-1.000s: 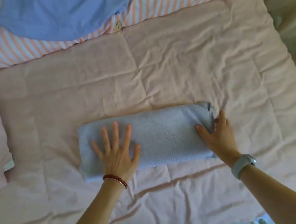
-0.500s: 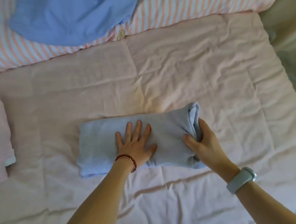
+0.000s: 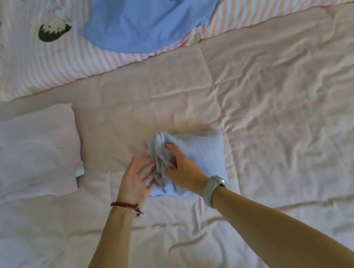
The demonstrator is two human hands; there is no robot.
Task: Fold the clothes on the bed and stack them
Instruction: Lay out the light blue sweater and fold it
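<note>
A pale blue knitted garment (image 3: 198,151) lies folded into a small square in the middle of the pink bed cover (image 3: 282,120). My right hand (image 3: 181,169) lies across its left part and grips the folded-over end. My left hand (image 3: 136,179) rests at the garment's left edge with fingers spread, touching the cloth. A loose blue shirt (image 3: 146,14) lies crumpled at the far side of the bed. A folded pink garment (image 3: 32,153) lies to the left.
A striped pink and white quilt (image 3: 266,0) with cartoon prints runs along the far side, under the blue shirt. The bed's near edge is at the bottom of the view. Wrinkled pink cover stretches to the right.
My right hand has carried the garment's right end over to the left, halving the long strip into a square. My left hand slid off the top to the left edge.
</note>
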